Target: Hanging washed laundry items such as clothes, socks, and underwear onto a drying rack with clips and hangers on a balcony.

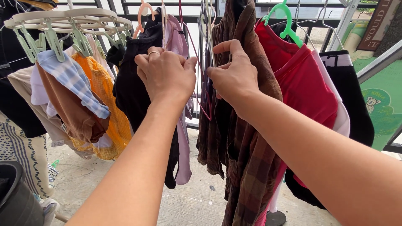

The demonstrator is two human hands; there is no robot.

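My left hand (166, 74), with a ring on one finger, is closed on a pale pink garment (181, 100) that hangs from a peach hanger (142, 12). A black garment (134, 92) hangs just left of it. My right hand (235, 75) pinches a thin wire hanger (207, 29) next to a brown plaid shirt (247, 159). Both hands are raised at the clothes rail, a short gap apart.
A round clip dryer (67, 21) at the left holds small striped, orange and brown pieces. A red shirt (305, 88) on a green hanger (289, 25) and a black-and-white garment (347, 96) hang to the right. A dark bin (16, 196) stands at the lower left on the concrete floor (197, 201).
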